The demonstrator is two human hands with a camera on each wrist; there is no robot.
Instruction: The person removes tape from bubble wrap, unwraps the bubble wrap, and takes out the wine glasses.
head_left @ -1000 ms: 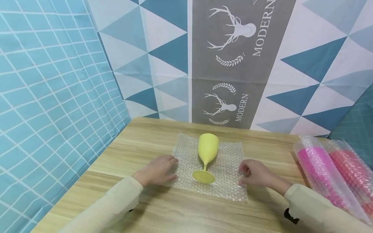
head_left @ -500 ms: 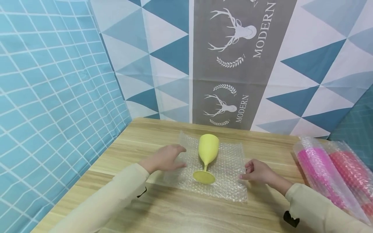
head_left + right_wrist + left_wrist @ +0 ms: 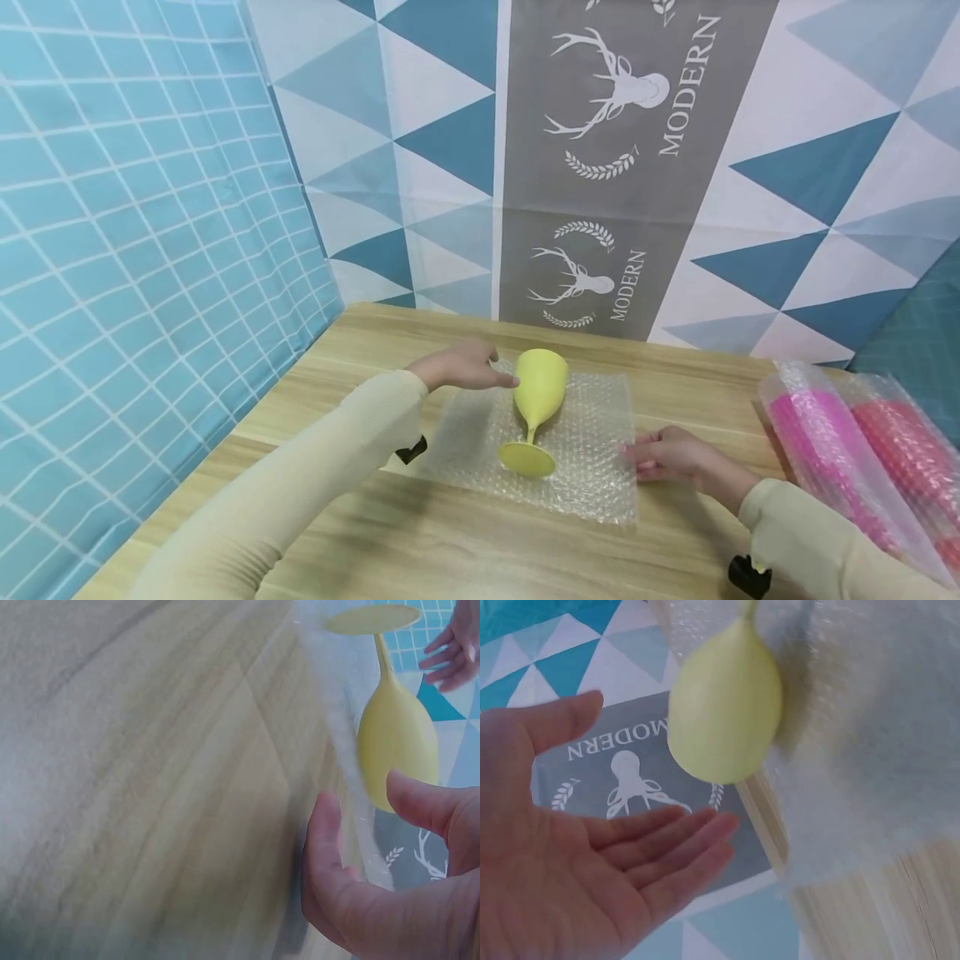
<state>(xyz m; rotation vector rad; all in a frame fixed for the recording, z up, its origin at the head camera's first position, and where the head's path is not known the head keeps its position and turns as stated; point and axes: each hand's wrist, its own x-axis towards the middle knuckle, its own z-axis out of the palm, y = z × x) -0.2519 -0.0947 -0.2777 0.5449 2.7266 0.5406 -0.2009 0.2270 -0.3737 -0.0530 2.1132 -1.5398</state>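
Observation:
A yellow goblet (image 3: pixel 542 387) lies on its side on a sheet of bubble wrap (image 3: pixel 592 450), bowl toward the wall and foot toward me. My left hand (image 3: pixel 467 365) reaches over the wrap's far left part, its thumb overlapping the bowl's left side in the head view. In the left wrist view the left hand (image 3: pixel 622 862) has straight fingers and thumb spread, with the goblet (image 3: pixel 726 705) beyond them. At the sheet's right edge is my right hand (image 3: pixel 678 457). The right wrist view shows a gap between this hand's thumb and fingers (image 3: pixel 324 840), near the wrap's edge.
Two bubble-wrapped items, one pink (image 3: pixel 828 442) and one red (image 3: pixel 903 450), lie on the right side of the wooden table (image 3: pixel 465 550). A patterned cloth wall (image 3: pixel 442 150) rises behind the table, and a blue gridded one (image 3: pixel 150 250) stands at left.
My left hand has moved away from the wrap's left edge, forward and right, to beside the goblet's bowl. The right hand stays at the right edge with its fingers extended more.

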